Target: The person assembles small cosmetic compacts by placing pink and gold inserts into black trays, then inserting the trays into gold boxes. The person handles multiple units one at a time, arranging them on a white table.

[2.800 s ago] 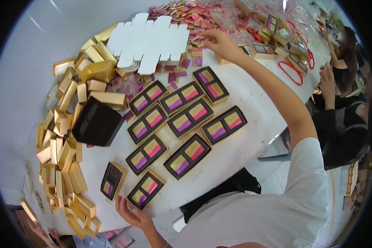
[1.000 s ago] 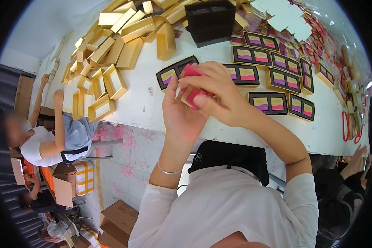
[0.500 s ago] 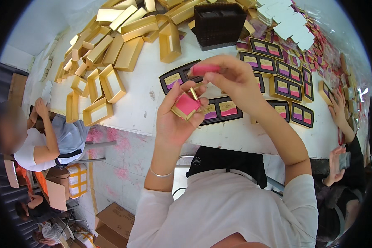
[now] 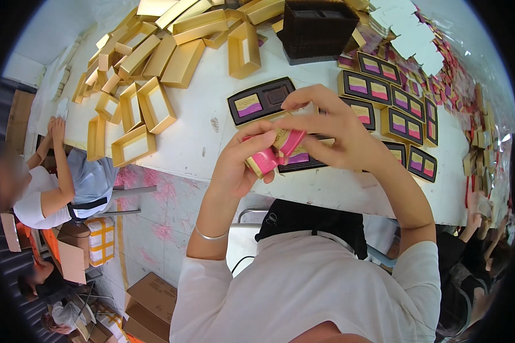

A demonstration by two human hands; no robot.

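My left hand (image 4: 243,154) is closed around small pink-and-gold wrapped pieces (image 4: 264,162), one of them tilted up (image 4: 290,142) toward my other hand. My right hand (image 4: 326,128) is right beside that tilted piece, its fingers partly smeared by motion; whether it grips the piece is unclear. Behind my hands lies a black two-compartment tray (image 4: 264,119), with a purple-and-gold wrapped piece (image 4: 248,105) in its left compartment and a bare right one. Another black tray (image 4: 292,168) is partly hidden under my hands.
Gold box sleeves (image 4: 183,63) are heaped at the far left. A stack of dark plastic trays (image 4: 317,31) stands at the back. Several filled boxes (image 4: 405,123) sit to the right, near heaped wrapped pieces (image 4: 440,74). Other people (image 4: 51,188) are at the table's left and right.
The pink piece pinched in my right hand is no longer raised apart; my right hand has come down to the pieces in my left. The view has shifted slightly.
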